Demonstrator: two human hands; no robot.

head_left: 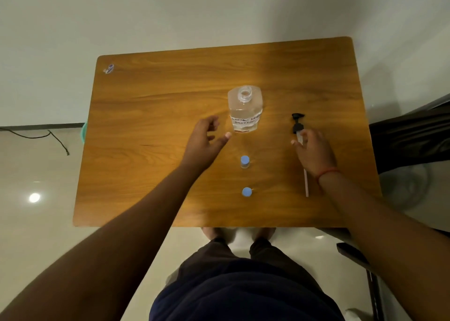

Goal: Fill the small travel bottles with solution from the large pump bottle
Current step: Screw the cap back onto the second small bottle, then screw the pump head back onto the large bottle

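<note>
While the large bottle point(245, 109) stands uncapped near the middle of the desk point(155, 116), its neck open and clear liquid inside, the person's left hand point(203, 143) hovers just left of it with fingers loosely spread, holding nothing. Toward the right edge, the right hand point(314, 151) rests over the black pump head point(297, 123) and its long dip tube point(306, 183), fingers curled around the tube just below the collar. Two small blue-capped travel bottles point(245, 162) point(247, 192) stand in line between the large bottle and the near edge.
</note>
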